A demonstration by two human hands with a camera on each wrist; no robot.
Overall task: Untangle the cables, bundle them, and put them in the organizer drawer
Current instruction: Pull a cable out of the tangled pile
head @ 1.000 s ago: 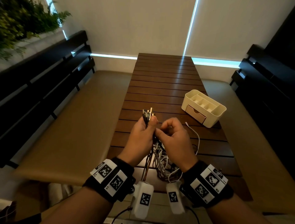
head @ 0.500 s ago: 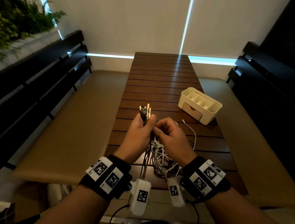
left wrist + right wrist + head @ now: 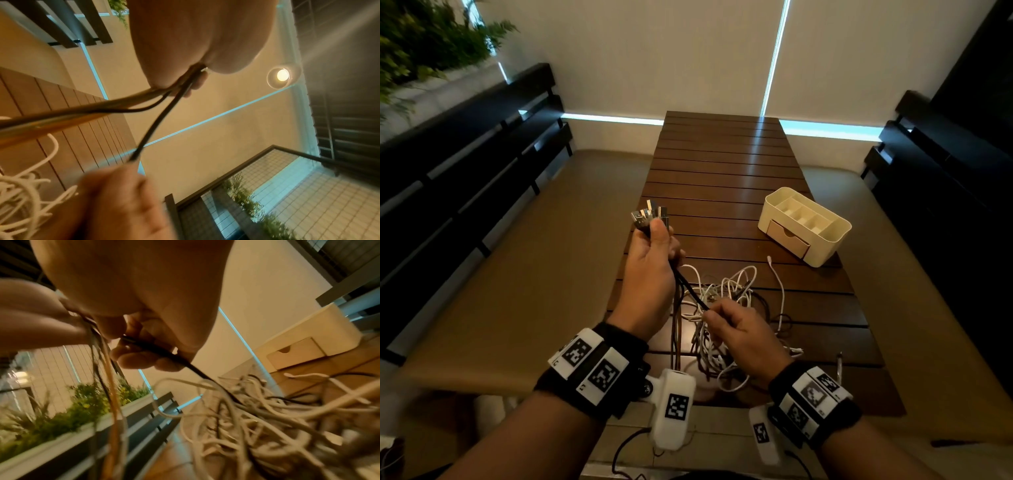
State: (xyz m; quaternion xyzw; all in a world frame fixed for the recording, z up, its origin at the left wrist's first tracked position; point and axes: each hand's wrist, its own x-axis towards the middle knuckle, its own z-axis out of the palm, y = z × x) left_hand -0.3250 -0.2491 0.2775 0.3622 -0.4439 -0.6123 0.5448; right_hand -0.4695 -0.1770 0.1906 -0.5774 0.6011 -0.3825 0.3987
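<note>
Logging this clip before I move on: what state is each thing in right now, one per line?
left hand: grips the plug ends, raised above the table.
right hand: pinches one black cable, drawn straight from the left hand.
cable pile: tangled, lying on the table.
organizer: upright, top compartments look empty.
drawer: closed.

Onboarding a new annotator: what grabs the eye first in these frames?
The left hand raised over the table's near end, gripping a fan of USB plugs. Below it, the right hand pinches one black cable drawn taut out of the tangled cables on the slatted table. The cream organizer sits right, drawer shut.
</note>
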